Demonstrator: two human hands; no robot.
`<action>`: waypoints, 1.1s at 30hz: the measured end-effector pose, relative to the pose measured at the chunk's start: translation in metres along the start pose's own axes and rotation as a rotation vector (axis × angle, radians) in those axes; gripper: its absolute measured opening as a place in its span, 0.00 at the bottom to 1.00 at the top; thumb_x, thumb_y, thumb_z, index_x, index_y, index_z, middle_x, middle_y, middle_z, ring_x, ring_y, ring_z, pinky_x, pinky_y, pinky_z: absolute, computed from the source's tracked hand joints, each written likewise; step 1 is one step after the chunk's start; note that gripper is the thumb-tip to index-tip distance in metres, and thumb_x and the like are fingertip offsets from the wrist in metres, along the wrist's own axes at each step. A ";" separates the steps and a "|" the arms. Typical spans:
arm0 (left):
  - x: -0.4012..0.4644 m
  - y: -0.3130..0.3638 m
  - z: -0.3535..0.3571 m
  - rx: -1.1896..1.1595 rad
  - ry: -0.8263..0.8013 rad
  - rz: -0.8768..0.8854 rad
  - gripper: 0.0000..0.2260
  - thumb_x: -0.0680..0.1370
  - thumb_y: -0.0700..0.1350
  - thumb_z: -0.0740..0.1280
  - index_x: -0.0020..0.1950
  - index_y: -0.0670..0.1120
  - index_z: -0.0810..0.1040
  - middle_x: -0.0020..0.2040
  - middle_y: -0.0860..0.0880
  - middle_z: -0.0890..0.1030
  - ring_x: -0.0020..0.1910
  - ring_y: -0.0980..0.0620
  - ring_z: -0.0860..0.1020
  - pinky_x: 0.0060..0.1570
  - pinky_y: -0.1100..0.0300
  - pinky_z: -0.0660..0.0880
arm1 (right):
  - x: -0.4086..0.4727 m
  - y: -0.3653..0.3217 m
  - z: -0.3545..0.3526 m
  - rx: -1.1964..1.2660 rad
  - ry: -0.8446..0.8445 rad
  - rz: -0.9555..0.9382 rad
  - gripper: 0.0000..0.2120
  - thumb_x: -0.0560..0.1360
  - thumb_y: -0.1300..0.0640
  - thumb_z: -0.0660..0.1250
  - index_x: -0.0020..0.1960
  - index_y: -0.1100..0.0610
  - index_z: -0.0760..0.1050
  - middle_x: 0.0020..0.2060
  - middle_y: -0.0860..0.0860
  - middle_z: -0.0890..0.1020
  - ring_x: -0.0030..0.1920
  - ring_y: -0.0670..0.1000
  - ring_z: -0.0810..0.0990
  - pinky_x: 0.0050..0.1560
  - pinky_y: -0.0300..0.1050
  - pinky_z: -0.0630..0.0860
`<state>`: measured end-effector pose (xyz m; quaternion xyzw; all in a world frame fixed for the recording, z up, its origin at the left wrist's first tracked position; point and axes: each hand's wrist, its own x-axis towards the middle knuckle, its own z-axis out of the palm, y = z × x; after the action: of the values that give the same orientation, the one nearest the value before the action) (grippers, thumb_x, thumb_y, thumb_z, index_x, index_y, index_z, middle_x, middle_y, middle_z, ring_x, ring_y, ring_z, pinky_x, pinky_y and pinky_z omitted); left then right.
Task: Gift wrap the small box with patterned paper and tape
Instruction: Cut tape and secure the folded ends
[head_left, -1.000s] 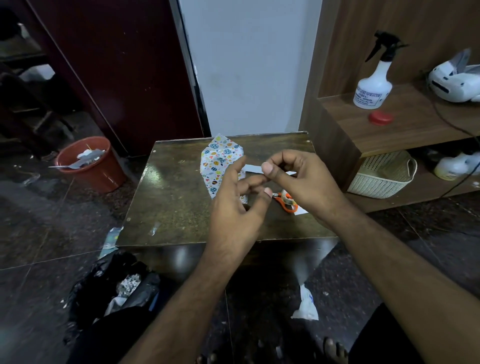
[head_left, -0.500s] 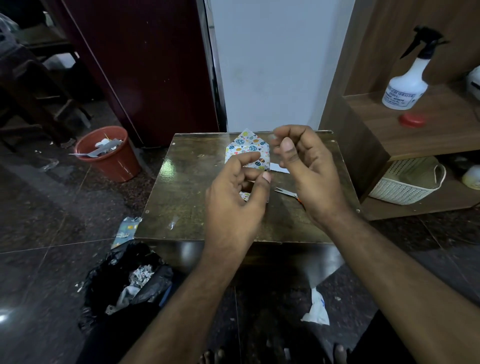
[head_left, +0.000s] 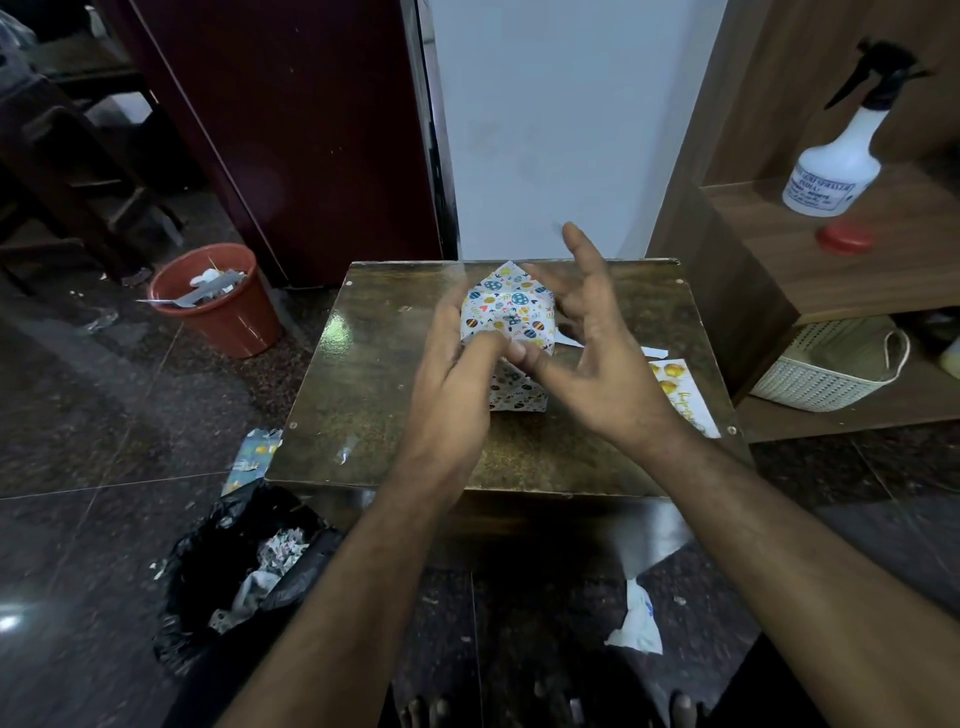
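Observation:
The small box, covered in white paper with coloured ball prints, stands on the dark wooden table, with a pointed paper flap sticking up at its far end. My left hand grips the box's left side, thumb along the edge and a finger across the top. Beside the box's right side, my right hand is blurred with its fingers spread, and one fingertip touches the paper near my left finger. No tape can be made out.
A yellow-printed paper strip and a white scrap lie at the table's right. On the floor to the left are a red bucket and a black bin bag. The shelf on the right holds a spray bottle and a white basket.
Both hands dropped from mid-air, where they pinched together, down onto the box. My right hand opened and spread its fingers. The view shifted, and my arm now hides the scissors.

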<state>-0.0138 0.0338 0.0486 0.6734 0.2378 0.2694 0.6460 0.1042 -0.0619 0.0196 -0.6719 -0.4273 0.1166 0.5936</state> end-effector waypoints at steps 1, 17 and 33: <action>0.001 -0.001 0.000 0.017 -0.024 -0.021 0.29 0.73 0.48 0.62 0.75 0.56 0.70 0.65 0.61 0.80 0.65 0.61 0.77 0.68 0.54 0.73 | 0.000 0.001 -0.002 -0.002 0.010 0.001 0.48 0.77 0.58 0.76 0.84 0.50 0.46 0.72 0.49 0.75 0.71 0.46 0.75 0.70 0.44 0.74; -0.006 -0.001 0.004 0.276 -0.046 0.084 0.09 0.77 0.56 0.68 0.56 0.58 0.77 0.56 0.50 0.80 0.49 0.43 0.82 0.52 0.38 0.80 | -0.012 -0.006 -0.028 0.137 -0.036 0.114 0.41 0.76 0.55 0.75 0.82 0.48 0.56 0.55 0.49 0.85 0.63 0.51 0.82 0.66 0.55 0.77; -0.002 -0.006 0.005 0.066 -0.195 -0.129 0.09 0.84 0.48 0.63 0.63 0.55 0.68 0.58 0.40 0.82 0.50 0.49 0.80 0.48 0.52 0.78 | -0.007 -0.028 -0.022 0.403 0.124 0.137 0.13 0.82 0.60 0.64 0.65 0.59 0.78 0.63 0.52 0.82 0.58 0.43 0.81 0.50 0.35 0.78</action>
<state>-0.0116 0.0291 0.0422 0.7005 0.2255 0.1526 0.6597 0.1022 -0.0841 0.0482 -0.5731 -0.3113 0.1983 0.7317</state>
